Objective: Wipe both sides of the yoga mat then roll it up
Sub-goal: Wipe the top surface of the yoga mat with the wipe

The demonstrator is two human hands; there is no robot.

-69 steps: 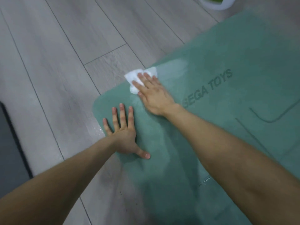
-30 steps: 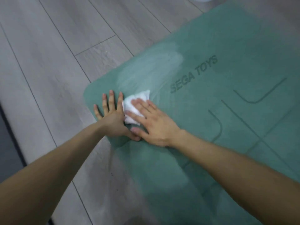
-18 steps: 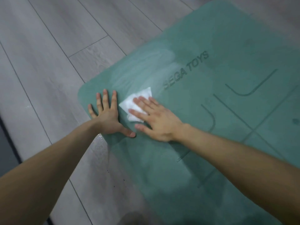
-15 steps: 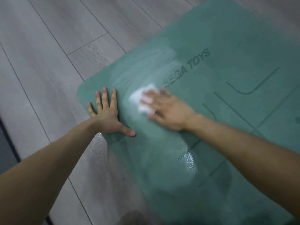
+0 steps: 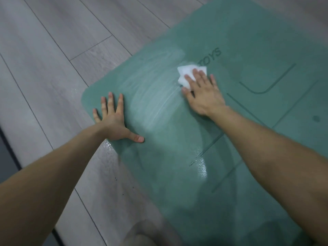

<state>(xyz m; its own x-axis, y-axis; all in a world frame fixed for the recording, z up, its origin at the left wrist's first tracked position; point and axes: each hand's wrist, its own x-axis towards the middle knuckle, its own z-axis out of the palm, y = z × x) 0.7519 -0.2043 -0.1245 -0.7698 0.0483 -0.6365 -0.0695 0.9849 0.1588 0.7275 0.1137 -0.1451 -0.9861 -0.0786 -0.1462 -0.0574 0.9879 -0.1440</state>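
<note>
A green yoga mat [image 5: 248,41] lies flat on the floor, with dark printed lines and the letters "TOYS" showing. My left hand [image 5: 113,119] presses flat on the mat's near left corner, fingers spread and straight. My right hand [image 5: 202,93] lies flat on a folded white wipe [image 5: 184,75] and presses it onto the mat, just below the lettering. Pale wet streaks arc across the mat between my two hands. Part of the lettering is hidden under the wipe and hand.
Grey wood-plank floor [image 5: 53,50] surrounds the mat on the left and top. A dark mat or rug edge [image 5: 7,153] runs along the far left. Wet spots glisten on the floor at the mat's near edge [image 5: 108,146].
My right hand has slid the wipe from beside my left hand to the right and away, up to the lettering, leaving wet streaks. My left hand stays pressed on the corner.
</note>
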